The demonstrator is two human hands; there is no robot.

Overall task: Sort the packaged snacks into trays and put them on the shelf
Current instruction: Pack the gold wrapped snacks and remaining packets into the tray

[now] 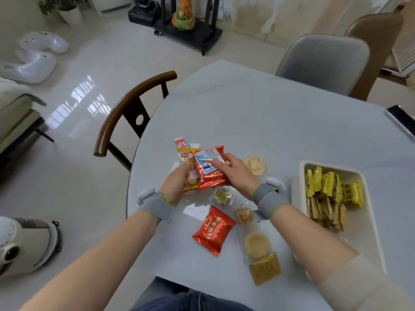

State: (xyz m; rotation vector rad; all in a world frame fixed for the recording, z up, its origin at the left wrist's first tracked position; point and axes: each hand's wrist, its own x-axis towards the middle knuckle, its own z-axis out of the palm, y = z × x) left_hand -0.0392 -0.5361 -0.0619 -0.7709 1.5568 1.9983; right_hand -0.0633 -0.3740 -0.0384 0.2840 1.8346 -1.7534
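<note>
- Nearest us, left of the tray [368, 239], a red packet [213, 230] and clear-wrapped pastries [256, 244] lie unsorted.
- Farther out, our left hand [179, 187] cups a stack of snacks [190, 173]; our right hand [235, 172] pinches the picture packet [210, 167] on top (likely gathering like with like).
- The tray already holds yellow packets [330, 185].

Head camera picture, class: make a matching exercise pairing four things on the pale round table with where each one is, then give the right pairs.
Things:
1. red foil packet with the picture label
2. red foil packet with white lettering
3. yellow wrapped snacks
4. black phone

Places:
A. in the white tray
B. flat on the table, near edge
C. right-hand table edge
D. held between both hands

Pairs: 1-D, 2-B, 3-A, 4-C
</note>
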